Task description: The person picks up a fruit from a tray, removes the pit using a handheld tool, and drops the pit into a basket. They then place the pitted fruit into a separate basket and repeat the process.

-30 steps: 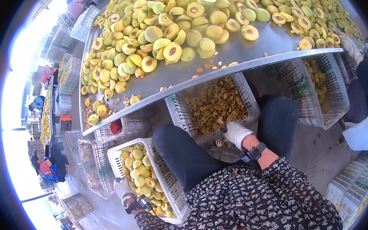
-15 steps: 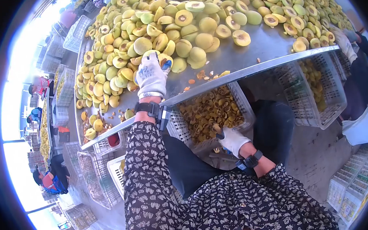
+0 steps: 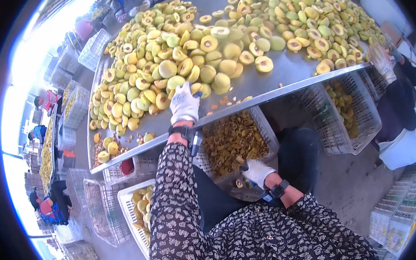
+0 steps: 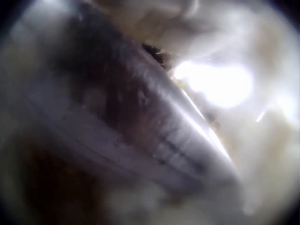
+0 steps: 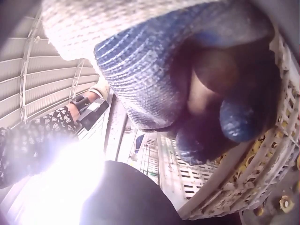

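My gloved left hand (image 3: 185, 103) reaches over the metal table's front rim to the near edge of a pile of halved yellow-green apricots (image 3: 167, 69). Its fingertips are right at the fruit, with an apricot half (image 3: 197, 87) by the thumb; the palm side is hidden, and the left wrist view is blurred. Low between the knees, my gloved right hand (image 3: 258, 171) grips a short wooden handle (image 3: 240, 161). In the right wrist view its blue-coated fingers (image 5: 239, 119) curl round that handle's rounded brown end (image 5: 216, 70). What the handle belongs to is hidden.
Under the table rim (image 3: 230, 109) stands a white crate (image 3: 266, 130) of brownish-yellow fruit pieces. Another crate (image 3: 127, 198) of apricot halves is beside my left leg, with a third crate (image 3: 352, 144) to the right. At the table's right, another person's gloved hand (image 3: 381, 62) shows.
My left hand has left the crate at my left side and come up to the pile on the table, shifting slightly right along it lately. The right hand keeps its grip low down.
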`<action>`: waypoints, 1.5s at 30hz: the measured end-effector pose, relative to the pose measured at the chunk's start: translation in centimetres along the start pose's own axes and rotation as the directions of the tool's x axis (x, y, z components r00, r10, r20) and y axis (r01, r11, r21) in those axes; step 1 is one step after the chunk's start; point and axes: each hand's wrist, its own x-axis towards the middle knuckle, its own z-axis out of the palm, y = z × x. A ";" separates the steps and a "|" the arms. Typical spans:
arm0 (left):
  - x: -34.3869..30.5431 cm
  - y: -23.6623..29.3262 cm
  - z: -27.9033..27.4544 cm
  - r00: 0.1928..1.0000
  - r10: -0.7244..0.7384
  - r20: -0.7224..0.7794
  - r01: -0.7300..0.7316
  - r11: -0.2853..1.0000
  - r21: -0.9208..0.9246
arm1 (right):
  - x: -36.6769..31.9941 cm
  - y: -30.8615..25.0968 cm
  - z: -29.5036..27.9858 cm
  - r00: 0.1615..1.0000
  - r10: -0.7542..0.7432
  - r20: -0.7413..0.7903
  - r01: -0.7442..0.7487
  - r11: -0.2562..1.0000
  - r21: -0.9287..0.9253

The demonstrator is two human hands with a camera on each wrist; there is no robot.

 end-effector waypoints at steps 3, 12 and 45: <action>-0.2 -1.5 0.6 0.996 0.003 -0.095 -0.033 0.949 -0.314 | -0.7 -0.3 -0.3 0.999 -0.008 -0.036 0.010 0.998 0.069; -10.4 0.8 -5.8 0.933 -0.117 0.341 0.295 -0.295 -0.909 | 1.0 1.3 0.6 0.986 0.040 -0.164 -0.026 0.996 0.087; -19.3 0.5 -2.7 0.887 -0.181 0.424 0.243 -0.598 -0.764 | -5.6 -10.5 -0.6 0.924 -0.377 -0.060 0.352 0.902 -0.252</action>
